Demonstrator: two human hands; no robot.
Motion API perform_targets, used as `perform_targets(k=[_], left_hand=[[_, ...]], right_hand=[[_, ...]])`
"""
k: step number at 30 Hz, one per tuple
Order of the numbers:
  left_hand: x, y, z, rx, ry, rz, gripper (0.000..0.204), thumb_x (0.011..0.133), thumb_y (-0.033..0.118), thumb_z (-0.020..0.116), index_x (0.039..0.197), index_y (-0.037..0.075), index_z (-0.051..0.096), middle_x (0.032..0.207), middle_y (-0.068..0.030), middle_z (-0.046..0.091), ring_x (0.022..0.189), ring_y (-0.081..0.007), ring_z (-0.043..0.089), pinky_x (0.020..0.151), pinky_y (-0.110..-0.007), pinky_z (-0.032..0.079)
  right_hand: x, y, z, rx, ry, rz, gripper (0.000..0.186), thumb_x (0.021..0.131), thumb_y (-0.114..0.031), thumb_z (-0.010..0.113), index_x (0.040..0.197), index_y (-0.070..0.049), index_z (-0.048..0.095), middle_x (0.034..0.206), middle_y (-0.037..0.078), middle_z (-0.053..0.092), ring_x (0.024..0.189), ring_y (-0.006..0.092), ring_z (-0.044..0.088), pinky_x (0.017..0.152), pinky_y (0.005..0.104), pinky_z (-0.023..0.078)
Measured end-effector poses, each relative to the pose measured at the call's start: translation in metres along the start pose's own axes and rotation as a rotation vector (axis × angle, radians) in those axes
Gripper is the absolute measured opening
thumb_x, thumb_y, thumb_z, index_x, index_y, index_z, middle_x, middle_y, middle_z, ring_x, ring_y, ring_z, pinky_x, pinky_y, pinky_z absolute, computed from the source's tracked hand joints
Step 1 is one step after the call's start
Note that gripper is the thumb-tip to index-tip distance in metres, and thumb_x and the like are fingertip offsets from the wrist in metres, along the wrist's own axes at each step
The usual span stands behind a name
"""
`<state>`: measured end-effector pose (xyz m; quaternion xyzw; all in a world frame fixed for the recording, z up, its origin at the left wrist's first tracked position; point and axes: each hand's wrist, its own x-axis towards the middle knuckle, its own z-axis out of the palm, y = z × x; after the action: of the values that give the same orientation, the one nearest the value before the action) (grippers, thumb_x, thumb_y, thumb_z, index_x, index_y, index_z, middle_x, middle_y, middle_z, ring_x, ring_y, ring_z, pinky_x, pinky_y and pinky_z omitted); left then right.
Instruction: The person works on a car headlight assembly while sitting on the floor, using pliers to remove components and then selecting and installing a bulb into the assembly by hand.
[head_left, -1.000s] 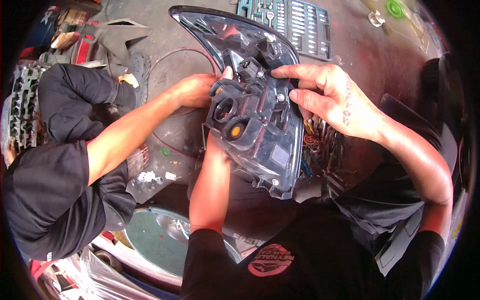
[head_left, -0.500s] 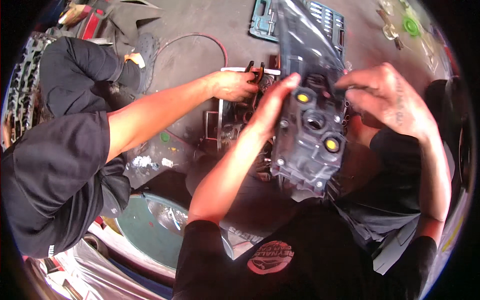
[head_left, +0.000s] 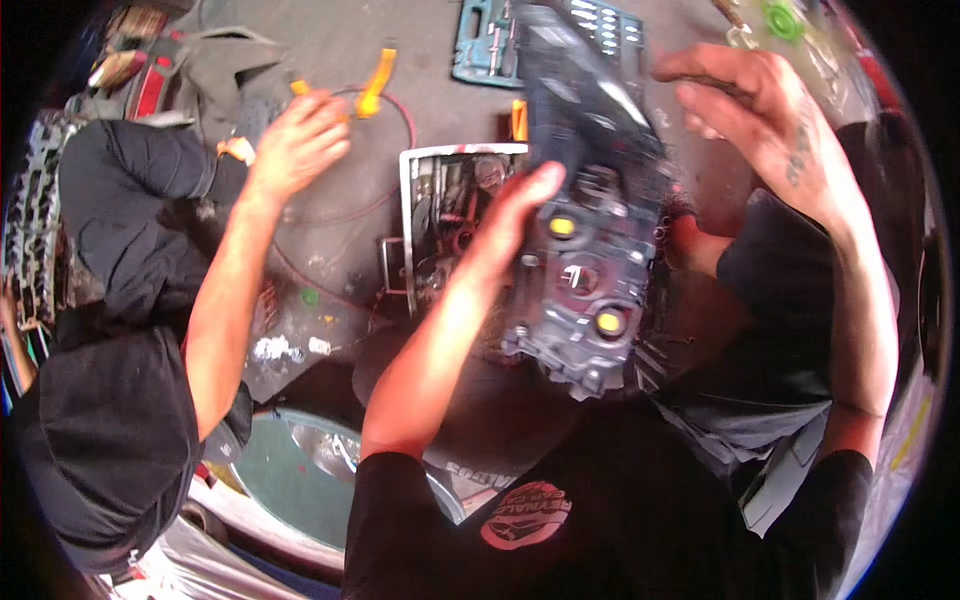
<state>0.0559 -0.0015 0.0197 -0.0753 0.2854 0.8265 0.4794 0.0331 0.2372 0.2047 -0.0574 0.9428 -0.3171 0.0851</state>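
Observation:
A black car headlight with a clear lens hangs in front of my chest, lens end pointing away from me. Its back shows two yellow round spots and a round socket between them. My left hand grips the housing along its left side, thumb on the near face and the other fingers hidden behind it. My right hand is raised to the right of the lens, apart from it. Its index finger stretches out, the others are loosely bent, and no thing shows in it.
A co-worker's hand at the left is beside a yellow-handled tool. Below the headlight stands a white-edged box of metal parts. A teal tool case lies beyond. A round glass-like panel is at lower left.
My right hand has drawn up and away from the headlight. The headlight and my left hand sit further left in view. The co-worker's hand has moved left from the box with the yellow-handled tool.

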Motion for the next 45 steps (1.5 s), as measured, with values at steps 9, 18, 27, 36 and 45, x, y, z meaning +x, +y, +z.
perform_targets(k=[9, 18, 27, 36, 45], left_hand=[[-0.021, 0.053, -0.016, -0.195, 0.015, 0.273, 0.069, 0.107, 0.056, 0.036, 0.146, 0.0, 0.049, 0.137, -0.0191, 0.062, 0.121, -0.0333, 0.065, 0.105, -0.051, 0.053], [-0.027, 0.049, -0.021, 0.127, 0.145, 0.486, 0.062, 0.105, 0.047, 0.049, 0.138, -0.005, 0.055, 0.129, -0.0167, 0.067, 0.114, -0.0259, 0.068, 0.098, -0.041, 0.057], [-0.027, 0.052, -0.012, 0.306, 0.135, 0.706, 0.064, 0.099, 0.037, 0.066, 0.143, -0.007, 0.048, 0.132, -0.0173, 0.065, 0.116, -0.0266, 0.067, 0.101, -0.041, 0.055], [-0.023, 0.045, -0.03, 0.394, 0.179, 0.779, 0.07, 0.093, 0.037, 0.074, 0.144, -0.003, 0.048, 0.134, -0.0147, 0.062, 0.119, -0.0234, 0.063, 0.103, -0.039, 0.05], [-0.03, 0.044, -0.016, 0.452, 0.258, 0.935, 0.075, 0.087, 0.04, 0.079, 0.142, -0.003, 0.05, 0.13, -0.0141, 0.065, 0.117, -0.0243, 0.064, 0.103, -0.04, 0.051]], right_hand=[[0.0, 0.019, 0.027, 0.518, -0.29, 0.141, 0.035, 0.098, -0.015, 0.062, 0.132, -0.006, 0.067, 0.11, 0.006, 0.068, 0.099, 0.0137, 0.064, 0.09, 0.0301, 0.053], [-0.006, 0.004, 0.052, 0.162, -0.259, -0.34, 0.049, 0.094, -0.001, 0.057, 0.143, -0.006, 0.058, 0.134, 0.022, 0.066, 0.122, 0.0366, 0.065, 0.106, 0.0438, 0.05], [-0.008, 0.002, 0.062, 0.237, -0.343, -0.261, 0.058, 0.092, 0.002, 0.059, 0.149, -0.008, 0.053, 0.136, 0.026, 0.063, 0.126, 0.0418, 0.061, 0.111, 0.0456, 0.047], [-0.009, 0.002, 0.065, 0.248, -0.326, -0.226, 0.055, 0.092, 0.005, 0.059, 0.145, -0.007, 0.058, 0.132, 0.02, 0.068, 0.124, 0.0314, 0.065, 0.11, 0.0399, 0.047], [-0.018, 0.002, 0.064, -0.161, -0.326, -0.293, 0.086, 0.079, 0.006, 0.067, 0.157, -0.022, 0.045, 0.125, 0.02, 0.066, 0.107, 0.0415, 0.069, 0.091, 0.0449, 0.06]])
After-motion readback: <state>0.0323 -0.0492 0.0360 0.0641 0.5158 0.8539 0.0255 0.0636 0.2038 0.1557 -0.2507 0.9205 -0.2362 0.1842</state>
